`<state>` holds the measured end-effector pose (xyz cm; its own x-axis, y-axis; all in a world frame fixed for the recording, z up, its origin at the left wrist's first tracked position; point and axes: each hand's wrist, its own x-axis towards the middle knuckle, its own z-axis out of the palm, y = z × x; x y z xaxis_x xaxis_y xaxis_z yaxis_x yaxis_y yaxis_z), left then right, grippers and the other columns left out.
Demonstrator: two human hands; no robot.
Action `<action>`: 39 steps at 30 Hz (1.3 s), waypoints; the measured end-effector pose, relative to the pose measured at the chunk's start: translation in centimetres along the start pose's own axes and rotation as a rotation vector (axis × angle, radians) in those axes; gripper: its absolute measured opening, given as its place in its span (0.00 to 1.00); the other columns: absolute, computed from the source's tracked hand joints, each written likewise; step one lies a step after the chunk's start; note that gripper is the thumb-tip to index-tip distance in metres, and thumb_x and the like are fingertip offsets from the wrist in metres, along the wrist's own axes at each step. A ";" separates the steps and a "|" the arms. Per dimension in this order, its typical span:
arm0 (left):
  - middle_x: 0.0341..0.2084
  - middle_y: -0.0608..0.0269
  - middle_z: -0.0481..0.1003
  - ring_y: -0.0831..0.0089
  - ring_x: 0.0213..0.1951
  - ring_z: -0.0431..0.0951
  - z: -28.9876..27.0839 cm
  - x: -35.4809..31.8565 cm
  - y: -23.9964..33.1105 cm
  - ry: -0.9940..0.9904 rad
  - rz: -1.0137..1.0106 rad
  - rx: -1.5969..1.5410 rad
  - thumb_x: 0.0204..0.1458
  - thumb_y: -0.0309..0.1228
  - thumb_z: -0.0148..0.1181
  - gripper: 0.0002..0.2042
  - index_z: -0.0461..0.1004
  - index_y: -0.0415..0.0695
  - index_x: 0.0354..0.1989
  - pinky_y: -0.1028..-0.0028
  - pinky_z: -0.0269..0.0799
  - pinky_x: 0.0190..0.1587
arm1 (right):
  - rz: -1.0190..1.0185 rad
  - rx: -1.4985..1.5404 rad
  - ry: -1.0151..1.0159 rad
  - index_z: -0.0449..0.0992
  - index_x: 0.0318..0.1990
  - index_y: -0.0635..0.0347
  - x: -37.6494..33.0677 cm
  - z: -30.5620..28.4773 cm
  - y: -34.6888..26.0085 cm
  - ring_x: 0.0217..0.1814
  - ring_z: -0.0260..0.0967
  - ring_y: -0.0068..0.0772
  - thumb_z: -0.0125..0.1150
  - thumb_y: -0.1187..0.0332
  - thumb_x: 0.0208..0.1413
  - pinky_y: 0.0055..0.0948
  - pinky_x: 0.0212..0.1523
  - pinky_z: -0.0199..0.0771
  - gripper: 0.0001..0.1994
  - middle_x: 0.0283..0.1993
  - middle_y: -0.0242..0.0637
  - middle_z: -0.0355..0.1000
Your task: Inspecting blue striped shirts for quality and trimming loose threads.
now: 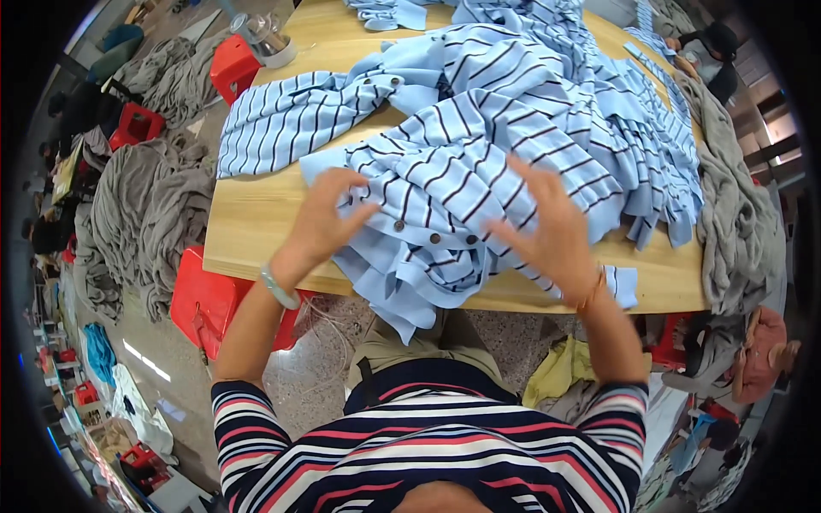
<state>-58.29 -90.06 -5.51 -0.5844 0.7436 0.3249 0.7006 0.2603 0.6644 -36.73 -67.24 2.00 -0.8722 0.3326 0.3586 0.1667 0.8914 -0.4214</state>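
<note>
Striped sleeves frame a person's two hands over a wooden table (248, 222). Left hand (329, 214) pinches the edge of a light blue striped garment (445, 179) lying at the table's near edge; right hand (547, 227) rests on the fabric with fingers spread wide. Beside the table, a red plastic stool (205, 299) stands near heaped grey cloth (145, 214).
</note>
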 end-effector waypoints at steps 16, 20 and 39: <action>0.34 0.54 0.72 0.56 0.34 0.72 5.0 -3.3 10.7 -0.069 0.218 -0.158 0.43 0.33 0.69 0.14 0.73 0.40 0.35 0.63 0.68 0.36 | 0.014 -0.154 0.197 0.76 0.50 0.57 6.3 -8.4 7.7 0.22 0.58 0.17 0.59 0.69 0.57 0.21 0.25 0.62 0.13 0.29 0.30 0.73; 0.33 0.51 0.71 0.55 0.34 0.72 10.7 -3.7 11.7 -0.044 0.144 0.022 0.45 0.38 0.68 0.19 0.72 0.38 0.38 0.62 0.68 0.34 | 0.064 0.233 -0.140 0.73 0.55 0.57 -1.9 -4.2 2.6 0.24 0.56 0.21 0.58 0.70 0.57 0.21 0.24 0.58 0.17 0.31 0.31 0.68; 0.28 0.75 0.70 0.90 0.29 0.64 11.3 -6.6 9.3 -0.058 -0.375 -0.886 0.60 0.26 0.54 0.05 0.71 0.38 0.39 0.87 0.60 0.32 | 0.129 -0.081 -0.153 0.71 0.48 0.59 -7.9 -0.1 -0.8 0.29 0.71 0.49 0.56 0.67 0.58 0.43 0.29 0.70 0.12 0.30 0.43 0.69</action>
<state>-43.26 -85.63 -9.06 -0.6693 0.7424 -0.0300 -0.1047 -0.0542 0.9930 -29.96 -70.52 -0.41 -0.8997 0.4005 0.1733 0.3126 0.8685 -0.3846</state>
